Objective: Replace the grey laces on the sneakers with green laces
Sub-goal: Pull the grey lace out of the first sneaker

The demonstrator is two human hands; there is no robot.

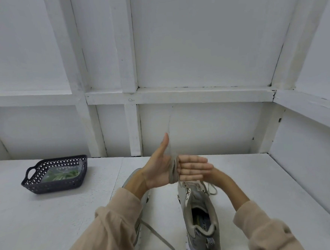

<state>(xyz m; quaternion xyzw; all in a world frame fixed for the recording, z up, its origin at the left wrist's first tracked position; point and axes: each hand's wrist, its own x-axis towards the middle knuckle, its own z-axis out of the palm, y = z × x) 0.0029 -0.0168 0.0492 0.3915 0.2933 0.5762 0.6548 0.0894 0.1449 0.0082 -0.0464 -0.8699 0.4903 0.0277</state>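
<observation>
My left hand (159, 170) is raised palm toward me, thumb up and fingers straight, with a grey lace (173, 172) wound round the base of the fingers. A blurred strand of that lace rises above the hand. My right hand (212, 170) is almost wholly hidden behind the left fingers; only its wrist and forearm show. Below the hands stands one grey sneaker (201, 220), heel toward me, its upper eyelets bare and a bit of lace loose by its toe. The second sneaker (131, 179) lies mostly under my left forearm, its grey lace end (160, 240) trailing on the table.
A dark perforated basket (33, 184) holding green laces (66, 173) in a clear bag sits on the white table (49, 220) at the far left. White panelled walls close off the back and right side.
</observation>
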